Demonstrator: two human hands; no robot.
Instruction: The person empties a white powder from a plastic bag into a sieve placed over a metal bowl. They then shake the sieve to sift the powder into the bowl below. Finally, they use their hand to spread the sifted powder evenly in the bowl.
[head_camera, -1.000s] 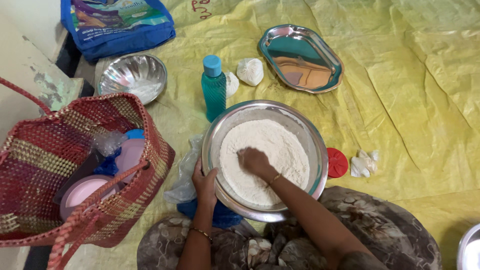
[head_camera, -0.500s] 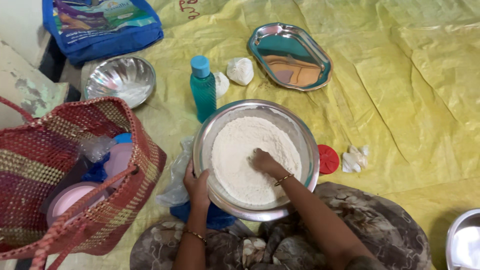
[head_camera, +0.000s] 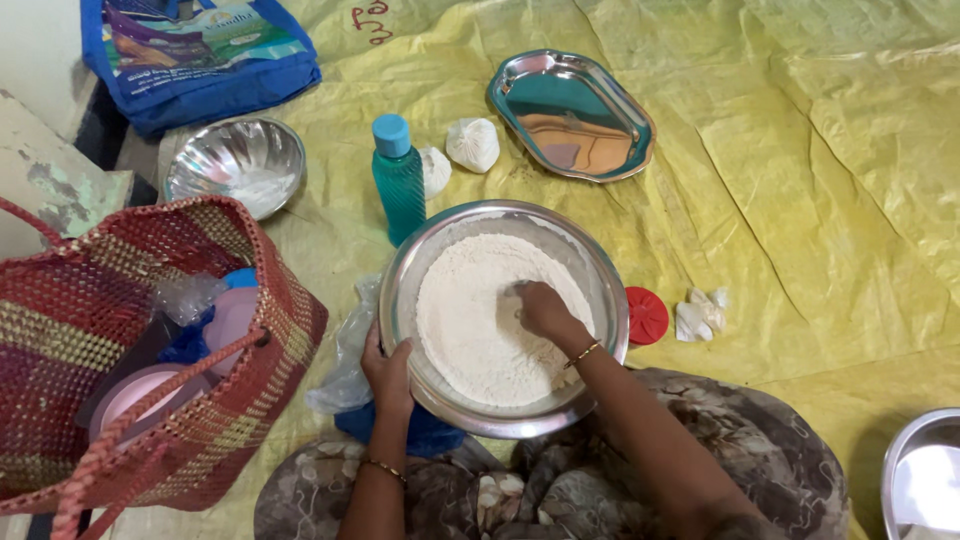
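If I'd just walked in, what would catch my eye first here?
The big steel bowl of white flour at the centre, with the right hand pressed into the flour and the left hand gripping the bowl's near rim. Then the red woven basket at the left, and the teal bottle standing upright just beyond the bowl on the yellow sheet.

The left hand (head_camera: 388, 370) comes up from the bottom edge on a nearly straight forearm, its fingers curled closed in a grip, a thin bangle at the wrist. The right hand (head_camera: 545, 310) reaches in diagonally from lower right, palm down and fingers bent loosely (fingertips hidden), with a bangle at that wrist too.
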